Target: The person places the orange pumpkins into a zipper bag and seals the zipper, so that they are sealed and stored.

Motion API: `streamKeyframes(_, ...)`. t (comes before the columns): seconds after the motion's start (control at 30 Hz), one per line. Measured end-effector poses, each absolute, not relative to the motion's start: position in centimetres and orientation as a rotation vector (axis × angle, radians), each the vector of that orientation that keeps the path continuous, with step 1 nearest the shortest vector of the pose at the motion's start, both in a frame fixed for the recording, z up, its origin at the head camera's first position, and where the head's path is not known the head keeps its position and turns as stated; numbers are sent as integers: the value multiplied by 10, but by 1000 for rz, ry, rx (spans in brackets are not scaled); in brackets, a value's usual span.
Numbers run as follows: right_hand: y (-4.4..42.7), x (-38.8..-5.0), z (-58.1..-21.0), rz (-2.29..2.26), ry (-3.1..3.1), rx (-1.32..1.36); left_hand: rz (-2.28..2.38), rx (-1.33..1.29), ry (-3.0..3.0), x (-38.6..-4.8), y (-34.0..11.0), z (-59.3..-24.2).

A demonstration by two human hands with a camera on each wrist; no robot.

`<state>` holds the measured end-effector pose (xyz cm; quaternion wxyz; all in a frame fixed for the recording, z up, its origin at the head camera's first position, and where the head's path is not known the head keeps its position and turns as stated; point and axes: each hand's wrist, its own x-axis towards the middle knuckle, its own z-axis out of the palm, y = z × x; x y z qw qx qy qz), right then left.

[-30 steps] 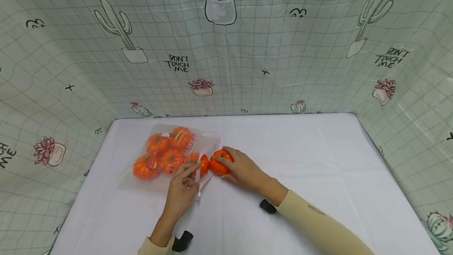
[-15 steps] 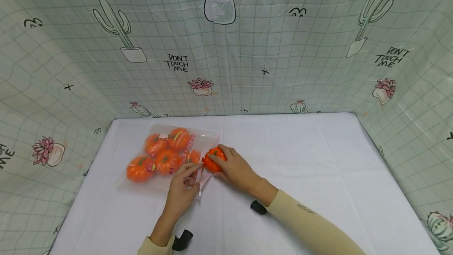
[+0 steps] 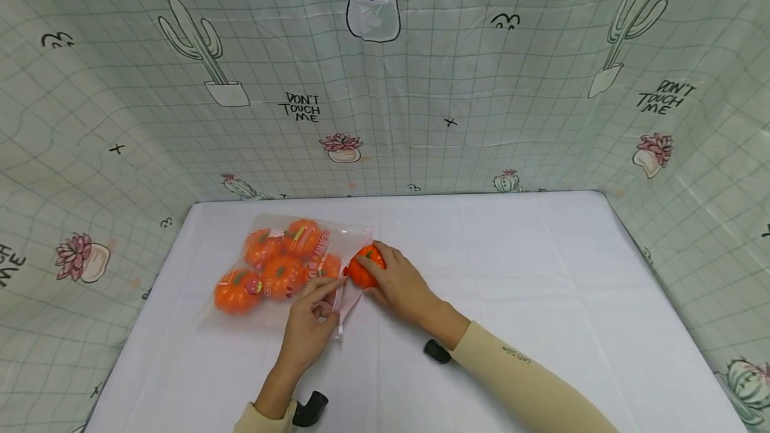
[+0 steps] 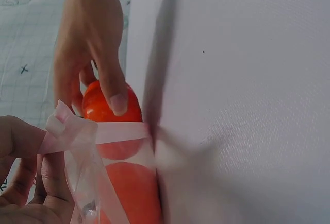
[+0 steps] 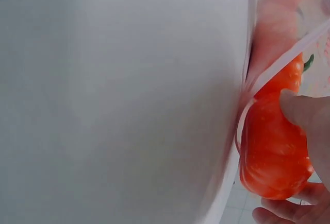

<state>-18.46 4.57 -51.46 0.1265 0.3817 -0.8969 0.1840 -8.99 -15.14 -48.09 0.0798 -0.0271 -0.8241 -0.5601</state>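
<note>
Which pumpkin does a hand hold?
The pumpkin at the open mouth of the bag, gripped by the right hand; the others lie deeper inside.

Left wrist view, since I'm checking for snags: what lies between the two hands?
The bag's rim, pinched by the left hand, and the pumpkin the right hand grips; the left wrist view shows both.

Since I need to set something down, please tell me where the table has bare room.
Wide bare table lies between the right sleeve, printed cloth and right edge. A smaller patch lies nearer than the plastic bag, between the left hand and left edge. The bag's mouth is crowded: the right hand holds a pumpkin there.
</note>
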Motion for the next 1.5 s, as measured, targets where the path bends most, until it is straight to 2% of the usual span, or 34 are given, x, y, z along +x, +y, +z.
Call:
streamKeyframes(0.77,18,-191,-515,629,-2657,790,-1688,-129,-2457,-90,-153,-483)
streamKeyframes(1.27,35,-163,-503,1061,-2821,1038,-1646,-140,-2438,-89,-162,-483)
streamKeyframes(1.5,35,-170,-504,896,-2717,1002,-1650,-95,-2459,-87,-161,-483)
